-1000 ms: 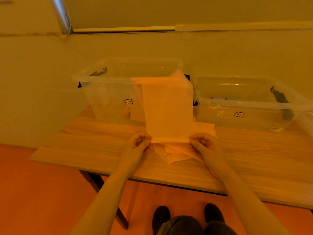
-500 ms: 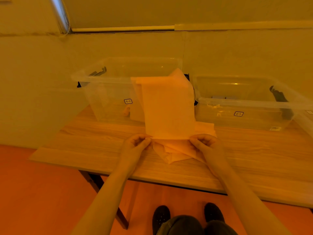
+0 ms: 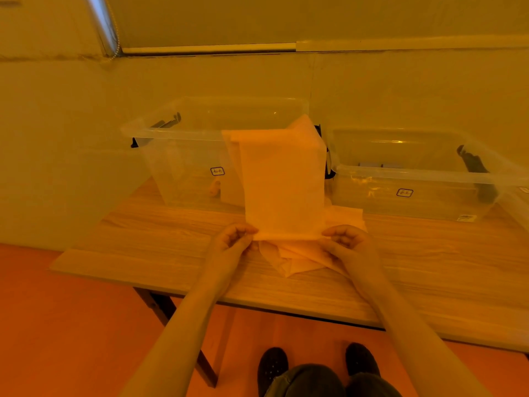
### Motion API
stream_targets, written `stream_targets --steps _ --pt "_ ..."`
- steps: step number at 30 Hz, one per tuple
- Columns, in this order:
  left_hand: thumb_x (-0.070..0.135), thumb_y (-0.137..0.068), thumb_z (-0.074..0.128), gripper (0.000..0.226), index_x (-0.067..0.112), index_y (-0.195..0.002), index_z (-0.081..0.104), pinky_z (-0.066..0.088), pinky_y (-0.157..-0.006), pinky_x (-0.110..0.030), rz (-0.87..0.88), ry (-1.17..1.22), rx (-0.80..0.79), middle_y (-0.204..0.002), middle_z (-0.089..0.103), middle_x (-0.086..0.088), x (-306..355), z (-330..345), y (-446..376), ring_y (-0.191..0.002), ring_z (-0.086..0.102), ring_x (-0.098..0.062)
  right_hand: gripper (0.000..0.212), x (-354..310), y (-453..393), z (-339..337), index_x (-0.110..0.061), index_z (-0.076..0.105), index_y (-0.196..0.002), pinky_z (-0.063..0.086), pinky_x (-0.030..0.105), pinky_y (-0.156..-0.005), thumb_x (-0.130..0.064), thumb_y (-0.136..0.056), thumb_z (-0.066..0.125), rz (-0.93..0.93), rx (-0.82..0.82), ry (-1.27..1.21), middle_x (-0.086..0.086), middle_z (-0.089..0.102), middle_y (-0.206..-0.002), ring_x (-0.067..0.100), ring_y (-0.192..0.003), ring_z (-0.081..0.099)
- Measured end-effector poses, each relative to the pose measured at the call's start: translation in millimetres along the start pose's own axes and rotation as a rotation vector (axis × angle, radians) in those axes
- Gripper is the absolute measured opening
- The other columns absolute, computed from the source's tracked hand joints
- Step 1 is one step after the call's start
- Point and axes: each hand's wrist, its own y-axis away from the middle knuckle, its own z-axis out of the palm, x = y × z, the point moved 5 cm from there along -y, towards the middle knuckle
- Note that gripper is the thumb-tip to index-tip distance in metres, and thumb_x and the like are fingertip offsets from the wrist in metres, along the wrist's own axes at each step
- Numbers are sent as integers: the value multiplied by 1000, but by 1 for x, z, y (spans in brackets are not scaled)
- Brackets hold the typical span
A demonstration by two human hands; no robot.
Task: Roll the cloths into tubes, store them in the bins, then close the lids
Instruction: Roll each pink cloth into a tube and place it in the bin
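Left hand (image 3: 233, 239) and right hand (image 3: 345, 240) each pinch a near corner of the cloth (image 3: 282, 184), which drapes from the taller clear bin (image 3: 183, 156) down to the desk (image 3: 160, 239).

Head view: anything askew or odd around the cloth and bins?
Mildly. The cloth both hands pinch by its near edge is draped over the left bin's front rim, not flat on the table. More cloths lie crumpled beneath. No spill or damage visible.
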Motion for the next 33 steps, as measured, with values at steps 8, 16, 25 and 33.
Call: stream_targets --steps 8,16,25,33 --pt "2 -89 59 16 14 -93 69 51 -66 -17 -32 86 4 -77 72 3 2 3 3 -73 66 -6 5 -1 0 -1 -5 68 -90 54 18 -62 -6 -85 67 -14 16 -16 3 71 -80 10 -73 66" --pt "3 -88 62 12 11 -81 68 50 -69 -20 -23 8 55 -72 70 5 2 0 4 -70 63 -6 14 1 -1 -3 -9 65 -94 55 24 -66 -8 -81 72 -12 30 -29 9 71 -85 18 -77 68" --pt "5 -83 70 10 15 -80 69 51 -72 -27 1 -38 100 -75 71 4 3 -5 10 -73 66 -7 10 -2 0 -1 -11 69 -93 55 21 -66 -6 -84 68 -51 3 8 7 70 -89 12 -77 66" --pt "18 -81 73 18 32 -70 73 50 -74 -31 -26 -125 82 -77 73 -1 5 -14 14 -75 66 -13 9 1 1 0 -12 72 -92 54 17 -66 -10 -87 65 1 -6 71 2 70 -93 5 -80 66"
